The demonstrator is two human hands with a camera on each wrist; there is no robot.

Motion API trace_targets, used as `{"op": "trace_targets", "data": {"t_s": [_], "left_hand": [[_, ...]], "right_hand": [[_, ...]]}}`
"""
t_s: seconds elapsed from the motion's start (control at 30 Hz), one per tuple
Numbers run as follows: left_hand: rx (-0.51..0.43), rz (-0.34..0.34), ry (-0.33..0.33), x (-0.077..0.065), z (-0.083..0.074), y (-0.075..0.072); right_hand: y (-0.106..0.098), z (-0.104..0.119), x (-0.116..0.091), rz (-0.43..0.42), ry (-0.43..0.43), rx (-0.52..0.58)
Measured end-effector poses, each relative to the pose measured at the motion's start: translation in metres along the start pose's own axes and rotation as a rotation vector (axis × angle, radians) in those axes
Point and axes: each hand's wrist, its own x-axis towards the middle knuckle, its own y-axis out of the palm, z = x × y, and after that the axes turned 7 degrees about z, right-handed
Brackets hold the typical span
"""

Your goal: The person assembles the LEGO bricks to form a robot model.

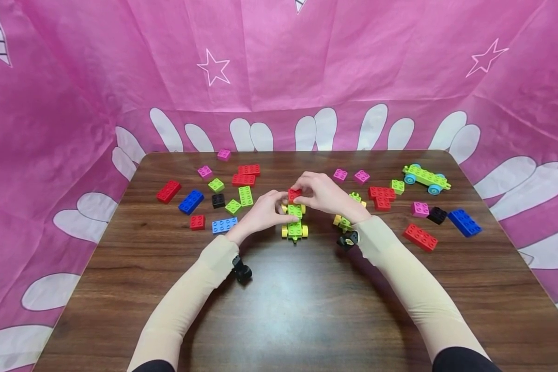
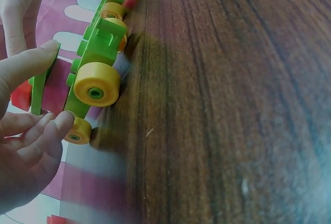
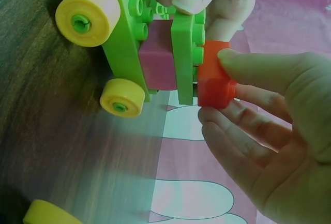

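Near the table's middle stands a green toy car base (image 1: 295,231) with yellow wheels. On it sits a pink brick (image 3: 158,61), and on that a thin green plate (image 3: 183,58). My left hand (image 1: 264,213) holds the plate from the left, thumb on one edge and fingers at the other. From the right my right hand (image 1: 323,191) pinches a red brick (image 3: 214,74) between thumb and fingers. That brick is at the studs of the plate's far end; whether it is fully seated I cannot tell.
Another yellow-wheeled green car base (image 1: 345,222) is partly hidden under the right wrist. A blue-wheeled green base (image 1: 425,177) stands at the back right. Loose bricks lie on both sides, among them a light blue brick (image 1: 225,225) near the left forearm and a red brick (image 1: 420,237).
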Motion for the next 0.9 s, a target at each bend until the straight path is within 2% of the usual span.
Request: {"op": "trace_targets", "data": {"t_s": [0.4,0.63,0.73,0.9], "left_hand": [[-0.019,-0.006,-0.008,0.000,0.002,0.001],[-0.005,-0.012,-0.007,0.000,0.005,0.003],[-0.002,-0.014,-0.009,0.000,0.005,0.003],[-0.003,-0.019,-0.013,0.001,0.004,0.002]], "right_hand": [[0.001,0.001,-0.001,0.013,0.017,-0.008],[0.005,-0.008,-0.008,-0.038,0.009,0.104],[0.006,-0.012,-0.009,-0.067,-0.001,0.116],[0.005,-0.015,-0.009,-0.070,-0.001,0.144]]}}
